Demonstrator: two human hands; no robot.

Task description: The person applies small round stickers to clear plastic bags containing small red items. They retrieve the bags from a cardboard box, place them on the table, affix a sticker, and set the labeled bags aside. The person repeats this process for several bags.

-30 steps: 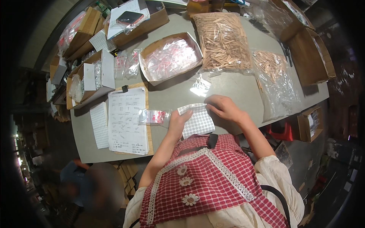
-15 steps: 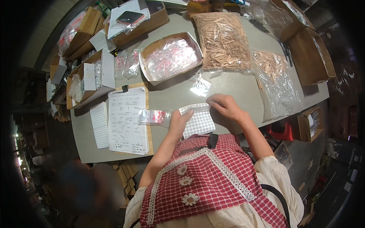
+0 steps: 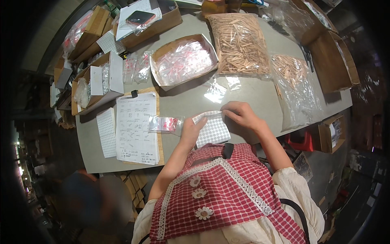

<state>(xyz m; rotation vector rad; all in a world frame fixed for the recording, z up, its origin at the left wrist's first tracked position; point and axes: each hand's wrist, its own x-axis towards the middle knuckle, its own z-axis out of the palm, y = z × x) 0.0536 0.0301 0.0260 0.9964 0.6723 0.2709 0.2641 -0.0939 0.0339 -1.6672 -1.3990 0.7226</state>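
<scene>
A white sheet of round grey stickers (image 3: 213,132) is held up at the table's near edge, in front of my apron. My left hand (image 3: 192,129) grips its left side, with the thumb lying over the front. At the top right corner, the fingers of my right hand (image 3: 239,114) are pinched together against the sheet's edge. Along the top, the sheet bends over a little. Whether a loose sticker is between my right fingertips is too small to tell. Just left of my left hand lies a clear plastic bag with a pink-printed piece (image 3: 165,124).
A clipboard with papers (image 3: 136,130) and another dotted sheet (image 3: 106,134) lie left. Behind stand a carton of small clear bags (image 3: 185,61) and a big bag of wooden dowels (image 3: 241,44). A flatter dowel bag (image 3: 294,89) lies right. Open boxes (image 3: 99,83) line the left side.
The sheet's upper edge has curled over more between my hands. My right fingers have shifted very slightly at its corner; my left hand keeps its hold.
</scene>
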